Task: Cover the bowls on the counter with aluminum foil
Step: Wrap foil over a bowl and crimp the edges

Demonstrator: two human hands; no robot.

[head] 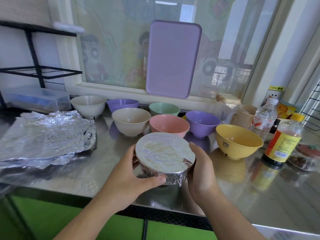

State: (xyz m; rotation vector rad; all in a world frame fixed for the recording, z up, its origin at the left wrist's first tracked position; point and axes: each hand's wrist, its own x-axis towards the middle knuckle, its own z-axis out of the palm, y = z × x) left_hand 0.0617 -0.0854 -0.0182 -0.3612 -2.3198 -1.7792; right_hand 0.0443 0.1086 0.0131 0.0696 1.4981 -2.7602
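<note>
Foil-wrapped bowl (164, 153) in left hand (128, 177) and right hand (200, 174) grip.

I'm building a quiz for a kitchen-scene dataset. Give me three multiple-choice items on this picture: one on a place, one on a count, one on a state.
1. Where does the loose foil lie?
A. On the counter's left side
B. On the window sill
C. Inside the yellow bowl

2. How many uncovered purple bowls stand on the counter?
A. One
B. Two
C. Four

3. What state is the bowl between the hands in?
A. Bare and upside down
B. Half covered
C. Fully covered with foil

Key:
1 A, the crumpled sheets lie left of the bowls.
2 B, one purple bowl stands at the back, another beside the pink bowl.
3 C, foil spans the top and wraps the sides of the covered bowl, held by the left hand and right hand.
</note>
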